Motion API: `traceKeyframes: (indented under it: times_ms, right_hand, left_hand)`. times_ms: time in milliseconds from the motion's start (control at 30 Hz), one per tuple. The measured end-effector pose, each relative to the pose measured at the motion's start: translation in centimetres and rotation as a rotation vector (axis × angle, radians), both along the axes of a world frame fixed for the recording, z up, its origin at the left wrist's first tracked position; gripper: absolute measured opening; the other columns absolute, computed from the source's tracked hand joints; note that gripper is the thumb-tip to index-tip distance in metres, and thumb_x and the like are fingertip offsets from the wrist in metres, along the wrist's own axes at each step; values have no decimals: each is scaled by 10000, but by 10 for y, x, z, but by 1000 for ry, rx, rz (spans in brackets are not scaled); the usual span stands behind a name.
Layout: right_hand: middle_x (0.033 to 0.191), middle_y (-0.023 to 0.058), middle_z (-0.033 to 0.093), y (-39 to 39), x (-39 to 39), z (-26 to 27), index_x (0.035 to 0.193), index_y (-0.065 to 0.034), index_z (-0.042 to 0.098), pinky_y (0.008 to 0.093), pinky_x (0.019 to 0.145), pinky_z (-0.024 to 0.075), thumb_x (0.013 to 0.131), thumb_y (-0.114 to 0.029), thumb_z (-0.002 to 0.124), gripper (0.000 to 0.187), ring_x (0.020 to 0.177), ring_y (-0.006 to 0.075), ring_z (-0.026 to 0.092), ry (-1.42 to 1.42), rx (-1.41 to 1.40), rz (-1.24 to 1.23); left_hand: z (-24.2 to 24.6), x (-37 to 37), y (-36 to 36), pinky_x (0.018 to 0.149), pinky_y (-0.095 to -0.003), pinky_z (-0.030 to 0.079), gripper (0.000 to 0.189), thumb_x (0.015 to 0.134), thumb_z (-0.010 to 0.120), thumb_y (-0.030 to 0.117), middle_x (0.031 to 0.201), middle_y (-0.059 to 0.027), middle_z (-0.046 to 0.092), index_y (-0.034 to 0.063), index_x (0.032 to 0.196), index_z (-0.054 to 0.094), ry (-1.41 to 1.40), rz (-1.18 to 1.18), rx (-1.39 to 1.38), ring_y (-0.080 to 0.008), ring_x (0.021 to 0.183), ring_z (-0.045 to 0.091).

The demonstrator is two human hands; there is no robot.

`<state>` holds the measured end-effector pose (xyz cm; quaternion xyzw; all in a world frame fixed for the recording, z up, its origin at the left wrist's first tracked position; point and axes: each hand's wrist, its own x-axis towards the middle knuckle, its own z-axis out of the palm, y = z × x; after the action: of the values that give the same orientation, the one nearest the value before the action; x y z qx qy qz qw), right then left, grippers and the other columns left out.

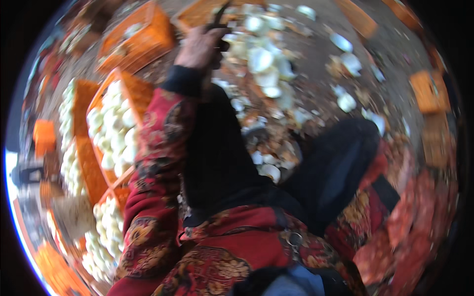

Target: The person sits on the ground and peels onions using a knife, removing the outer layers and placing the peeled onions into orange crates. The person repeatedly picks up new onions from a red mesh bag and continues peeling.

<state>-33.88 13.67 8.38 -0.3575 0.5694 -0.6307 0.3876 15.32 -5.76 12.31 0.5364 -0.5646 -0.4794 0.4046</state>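
My left hand (200, 48) reaches forward, its fingers closed around a dark knife-like tool (219, 16) that points away from me. Motion blur hides the tool's exact shape. Beside and beyond the hand lies a heap of white onion peelings and layers (261, 61) on the ground. My right hand cannot be made out; only its sleeve and dark cuff (385, 194) show, near red mesh sacks (411, 214). An orange plastic crate (129, 87) of peeled white onions (113, 125) stands left of my left forearm.
Another orange crate (155, 42) with a few pale pieces sits front left. More peeled onions (105, 233) fill crates along my left side. Onion scraps (346, 101) litter the dirt floor to the right. An orange crate (429, 92) stands far right. My bent knees (348, 148) flank the peelings.
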Motion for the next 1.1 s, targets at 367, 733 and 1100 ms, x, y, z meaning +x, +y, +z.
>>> traceKeyframes:
  times_ms: [367, 733, 1100]
  right_hand:
    - [858, 58, 639, 191, -28, -161, 969, -58, 620, 321, 442, 505, 809, -205, 624, 217, 668, 190, 641, -270, 553, -919]
    - [748, 100, 647, 137, 15, -274, 944, -20, 646, 295, 481, 519, 758, -169, 621, 240, 629, 160, 627, -156, 576, -629]
    - [1018, 135, 631, -6, 4, -303, 1029, -179, 651, 411, 816, 477, 761, -284, 631, 289, 966, 290, 598, 861, 458, -119]
  left_hand:
    - [-54, -127, -20, 485, -268, 428, 472, 831, 576, 386, 876, -71, 607, 26, 1138, 584, -373, -228, 188, -124, 564, 498]
    - [-93, -121, -19, 347, -243, 354, 395, 906, 501, 347, 634, -33, 494, 86, 1200, 539, -187, -71, 201, -92, 404, 414]
    - [-111, -100, -20, 347, -256, 340, 396, 874, 552, 327, 569, -18, 448, 0, 1096, 569, -230, 18, 216, -103, 392, 407]
